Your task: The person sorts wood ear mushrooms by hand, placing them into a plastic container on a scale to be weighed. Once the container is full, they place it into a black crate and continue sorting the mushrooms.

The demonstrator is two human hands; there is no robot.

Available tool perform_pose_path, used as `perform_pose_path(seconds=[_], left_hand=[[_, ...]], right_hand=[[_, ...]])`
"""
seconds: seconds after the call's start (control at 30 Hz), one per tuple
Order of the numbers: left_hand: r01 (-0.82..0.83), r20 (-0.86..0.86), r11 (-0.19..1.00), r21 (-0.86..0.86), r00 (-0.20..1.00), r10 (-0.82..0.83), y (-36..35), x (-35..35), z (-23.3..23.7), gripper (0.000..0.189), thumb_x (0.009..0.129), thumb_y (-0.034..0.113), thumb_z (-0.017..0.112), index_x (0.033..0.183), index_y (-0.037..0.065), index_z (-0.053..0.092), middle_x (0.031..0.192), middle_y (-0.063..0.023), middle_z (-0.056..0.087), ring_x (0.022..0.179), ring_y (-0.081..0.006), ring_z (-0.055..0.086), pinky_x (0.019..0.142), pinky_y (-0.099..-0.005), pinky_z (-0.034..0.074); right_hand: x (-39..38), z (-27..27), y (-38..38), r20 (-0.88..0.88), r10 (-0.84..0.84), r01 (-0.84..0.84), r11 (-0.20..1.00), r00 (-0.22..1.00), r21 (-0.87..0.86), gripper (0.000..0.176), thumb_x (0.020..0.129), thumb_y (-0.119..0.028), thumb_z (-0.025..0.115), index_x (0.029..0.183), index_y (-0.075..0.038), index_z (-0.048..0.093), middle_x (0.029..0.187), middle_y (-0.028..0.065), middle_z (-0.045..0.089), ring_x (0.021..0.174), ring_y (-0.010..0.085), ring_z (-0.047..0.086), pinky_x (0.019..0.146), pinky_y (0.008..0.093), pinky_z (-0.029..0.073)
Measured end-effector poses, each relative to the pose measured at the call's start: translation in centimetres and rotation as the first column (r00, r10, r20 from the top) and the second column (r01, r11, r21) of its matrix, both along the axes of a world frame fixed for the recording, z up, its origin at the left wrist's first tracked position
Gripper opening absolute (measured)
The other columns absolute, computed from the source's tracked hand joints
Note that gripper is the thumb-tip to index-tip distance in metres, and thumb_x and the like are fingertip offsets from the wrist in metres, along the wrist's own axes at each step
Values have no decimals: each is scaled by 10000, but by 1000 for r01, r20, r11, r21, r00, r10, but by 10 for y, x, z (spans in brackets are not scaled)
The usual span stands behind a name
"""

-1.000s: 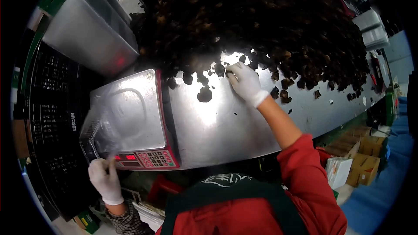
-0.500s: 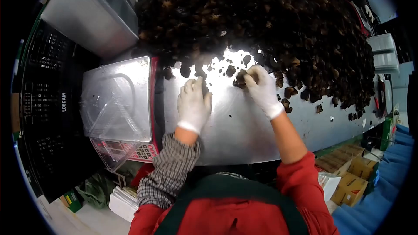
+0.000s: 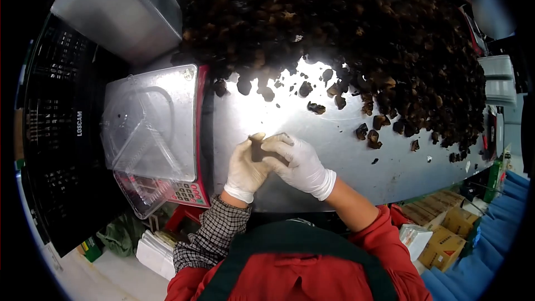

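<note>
Both hands in white gloves, meeting at centre frame just below middle, over the bare steel surface [image 3: 362, 161]. Left hand [image 3: 244, 168], checked sleeve behind it, has its fingers curled together around a dark piece [image 3: 257, 149], thumb up against the piece's top edge. Right hand [image 3: 302, 164], red sleeve behind it, reaches in from the right, its fingers [image 3: 278, 144] bent over and pressed on the same dark piece. So the piece is pinched between the two hands, mostly hidden, with only a small brown-black part showing between the gloves. I cannot tell whether it is lifted off the surface or resting on it. A big pile of dark pieces [image 3: 334, 28] fills the upper half of the frame, well apart from the hands. Loose pieces [image 3: 316, 108] are scattered along its lower edge on the surface, more at right of centre. A bright glare patch on the steel sits between the pile and the hands. A weighing scale [image 3: 184, 192] with red trim and a keypad is at left of centre, just beside the left hand. A clear plastic container [image 3: 147, 128] lies on the scale's platform and overhangs the keypad end. A black crate [image 3: 61, 134] marked LOSCAM is at far left. Grey bins [image 3: 122, 11] are in the upper left. Cardboard boxes [image 3: 446, 234] are on the floor at lower right. The person's red top and dark apron fill the bottom centre.
</note>
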State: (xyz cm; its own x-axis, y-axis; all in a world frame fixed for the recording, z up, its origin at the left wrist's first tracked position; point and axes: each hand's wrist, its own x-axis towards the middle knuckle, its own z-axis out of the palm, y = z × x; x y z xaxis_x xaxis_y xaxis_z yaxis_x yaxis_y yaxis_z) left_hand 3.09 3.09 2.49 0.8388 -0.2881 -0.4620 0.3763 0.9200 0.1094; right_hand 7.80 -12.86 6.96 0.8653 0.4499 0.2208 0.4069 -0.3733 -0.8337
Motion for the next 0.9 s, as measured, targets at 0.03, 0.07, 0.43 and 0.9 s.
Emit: perform_pose_path(seconds=[0.03,0.07,0.43,0.9], left_hand=[[-10,-42,999,33,999,11,6,-3,-3,166,938,199,534,1055,89,579,1030,-69,617,975,-197,598,694,-352,531],[-21,-85,998,66,996,27,13,-6,-6,157,936,193,538,1044,88,582,1014,-69,619,943,-189,608,662,-334,530],[105,-96,967,232,992,-84,22,-16,0,252,964,256,556,1166,105,551,1094,-46,586,870,-159,634,606,-260,544],[-499,540,236,834,825,-167,75,-73,116,226,769,-93,631,974,-12,580,1022,-169,615,931,-233,614,837,-325,500]], right_hand=[[7,-6,3,59,-18,16,1000,998,21,157,838,-98,663,975,-24,654,897,133,644,785,274,631,708,348,519],[15,-14,5,116,-32,27,999,993,44,173,824,-78,672,982,-12,652,906,145,640,800,284,628,724,351,515],[42,-9,16,-46,47,-54,983,998,-175,216,818,-123,697,1016,-51,652,888,116,630,792,257,629,712,331,512],[95,-35,78,397,124,42,922,910,-384,110,801,-78,599,906,-47,610,874,115,591,800,290,600,704,394,499]])
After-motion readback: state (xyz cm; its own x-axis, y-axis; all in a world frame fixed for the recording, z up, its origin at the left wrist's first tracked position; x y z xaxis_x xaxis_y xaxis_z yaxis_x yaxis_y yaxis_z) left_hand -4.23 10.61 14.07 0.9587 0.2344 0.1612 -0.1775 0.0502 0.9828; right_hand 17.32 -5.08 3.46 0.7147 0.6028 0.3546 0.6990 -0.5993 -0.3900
